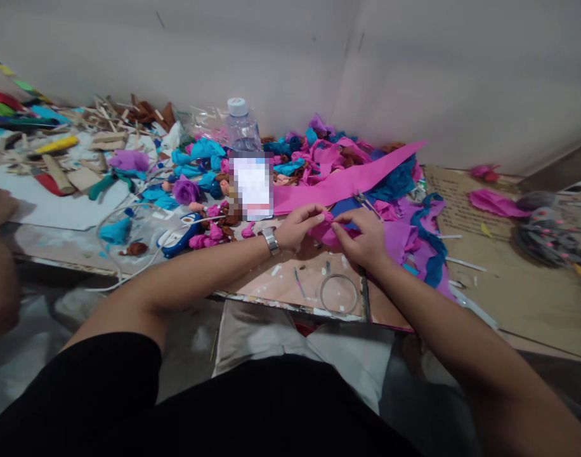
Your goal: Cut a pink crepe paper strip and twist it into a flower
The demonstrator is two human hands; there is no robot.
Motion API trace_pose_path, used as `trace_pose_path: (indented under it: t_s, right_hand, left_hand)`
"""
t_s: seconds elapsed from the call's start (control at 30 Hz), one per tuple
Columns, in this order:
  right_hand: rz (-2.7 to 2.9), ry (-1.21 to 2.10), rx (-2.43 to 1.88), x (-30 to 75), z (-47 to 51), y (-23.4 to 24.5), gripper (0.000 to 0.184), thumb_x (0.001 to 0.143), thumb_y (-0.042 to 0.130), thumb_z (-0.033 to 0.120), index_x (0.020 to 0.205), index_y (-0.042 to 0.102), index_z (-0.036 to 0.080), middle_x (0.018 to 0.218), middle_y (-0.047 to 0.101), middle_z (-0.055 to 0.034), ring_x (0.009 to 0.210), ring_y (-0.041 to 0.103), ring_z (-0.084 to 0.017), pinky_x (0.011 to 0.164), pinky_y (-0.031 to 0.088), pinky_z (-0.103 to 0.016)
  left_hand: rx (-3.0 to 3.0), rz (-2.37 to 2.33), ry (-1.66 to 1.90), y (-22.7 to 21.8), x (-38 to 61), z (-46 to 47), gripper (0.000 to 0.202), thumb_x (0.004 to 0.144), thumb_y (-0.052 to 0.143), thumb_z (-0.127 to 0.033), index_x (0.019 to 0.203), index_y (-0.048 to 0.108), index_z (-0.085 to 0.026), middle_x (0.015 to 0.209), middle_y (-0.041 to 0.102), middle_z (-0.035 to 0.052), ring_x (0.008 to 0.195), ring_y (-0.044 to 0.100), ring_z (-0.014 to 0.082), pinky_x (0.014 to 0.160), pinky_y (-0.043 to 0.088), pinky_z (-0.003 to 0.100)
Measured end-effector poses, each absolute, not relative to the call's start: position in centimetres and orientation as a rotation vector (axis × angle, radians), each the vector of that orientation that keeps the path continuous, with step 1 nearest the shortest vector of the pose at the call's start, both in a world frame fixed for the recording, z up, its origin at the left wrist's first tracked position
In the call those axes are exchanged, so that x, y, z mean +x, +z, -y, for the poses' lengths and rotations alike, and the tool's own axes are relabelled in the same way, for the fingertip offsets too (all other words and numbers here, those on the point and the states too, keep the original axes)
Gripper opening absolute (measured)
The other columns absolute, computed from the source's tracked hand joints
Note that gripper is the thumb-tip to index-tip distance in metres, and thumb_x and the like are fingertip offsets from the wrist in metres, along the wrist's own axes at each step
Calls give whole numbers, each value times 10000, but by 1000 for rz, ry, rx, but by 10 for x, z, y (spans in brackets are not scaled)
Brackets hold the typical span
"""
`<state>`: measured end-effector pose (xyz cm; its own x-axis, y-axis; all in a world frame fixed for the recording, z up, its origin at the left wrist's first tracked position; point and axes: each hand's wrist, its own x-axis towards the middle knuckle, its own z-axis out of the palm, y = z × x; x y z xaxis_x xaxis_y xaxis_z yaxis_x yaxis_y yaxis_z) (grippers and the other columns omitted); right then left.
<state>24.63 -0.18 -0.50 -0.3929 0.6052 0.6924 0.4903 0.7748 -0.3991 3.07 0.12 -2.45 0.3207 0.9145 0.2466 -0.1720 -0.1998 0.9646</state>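
My left hand (300, 227), with a metal watch on its wrist, pinches a gathered piece of pink crepe paper (325, 236) near the table's front. From the other side my right hand (364, 240) grips the same paper between thumb and fingers, and the two hands almost meet. Part of the paper is hidden by the fingers. Just beyond, a long pink crepe strip (338, 184) stretches to the right. A thin metal tool (361, 199) lies behind my right hand, partly covered. Purple crepe paper (399, 240) spreads beside that hand.
Crumpled paper flowers (188, 190) crowd around a bottle (243, 127) and a blurred-out phone screen (252, 184). A clear ring (321, 293) lies near the front edge. At left are a blue-and-white corded device (180, 236), pliers (103, 185), wood scraps and another person's arm (0, 273).
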Motion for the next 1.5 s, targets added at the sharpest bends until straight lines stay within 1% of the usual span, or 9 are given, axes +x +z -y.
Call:
trace_pose_path:
  t_s: [0.17, 0.3, 0.43, 0.63, 0.9, 1.17, 1.33, 1.5]
  right_hand:
    - [2075, 168, -804, 246, 1, -5, 116, 990, 677, 343, 921, 700, 253, 859, 746, -26, 831, 682, -233, 801, 503, -407]
    - [2097, 181, -820, 245, 2, -6, 147, 996, 669, 386, 940, 700, 253, 870, 751, -33, 844, 687, -240, 802, 507, -410]
    - [2085, 168, -855, 245, 3, -4, 177, 962, 718, 432, 990, 723, 258, 924, 781, -46, 860, 704, -255, 819, 528, -429]
    - [2069, 149, -841, 245, 3, -3, 167, 977, 711, 423, 1024, 742, 266, 932, 790, -39, 863, 712, -246, 843, 549, -428]
    - [2074, 136, -830, 245, 3, -3, 192, 994, 699, 450, 1000, 752, 266, 917, 797, -38, 855, 718, -241, 828, 539, -422]
    - [2080, 218, -798, 245, 7, 0, 242, 1027, 626, 470, 959, 729, 262, 899, 783, -47, 844, 717, -242, 815, 537, -432]
    - [2065, 229, -806, 244, 7, 1, 231, 1017, 640, 446, 892, 708, 265, 888, 785, -46, 849, 722, -243, 834, 544, -437]
    - [2072, 250, -835, 243, 7, 1, 236, 1012, 643, 450, 871, 686, 265, 904, 784, -51, 866, 721, -247, 851, 544, -442]
  left_hand:
    - [1395, -747, 1151, -24, 32, 1, 510, 858, 781, -632, 1030, 668, -166, 975, 679, 34, 892, 606, 152, 845, 484, 285]
    - [1385, -756, 1154, -24, 31, 0, 499, 850, 786, -624, 1014, 666, -168, 960, 679, 28, 876, 605, 148, 825, 486, 277]
    - [1366, -784, 1172, -23, 31, -2, 477, 850, 780, -610, 994, 664, -170, 943, 684, 26, 867, 608, 147, 827, 499, 277]
    - [1371, -793, 1177, -21, 31, -1, 452, 852, 773, -591, 972, 672, -166, 940, 695, 33, 878, 616, 151, 837, 508, 280]
    - [1368, -782, 1168, -22, 31, -2, 445, 851, 770, -585, 971, 687, -165, 938, 693, 35, 872, 610, 153, 849, 515, 292]
    - [1452, -790, 1185, -20, 29, 1, 392, 899, 729, -578, 984, 709, -196, 964, 704, 46, 931, 617, 197, 902, 535, 359]
    - [1458, -756, 1169, -18, 30, 4, 426, 886, 738, -610, 955, 697, -192, 935, 689, 43, 901, 612, 187, 906, 531, 355]
    - [1465, -734, 1148, -18, 31, 6, 471, 881, 737, -634, 966, 686, -173, 912, 672, 39, 871, 603, 174, 868, 524, 330]
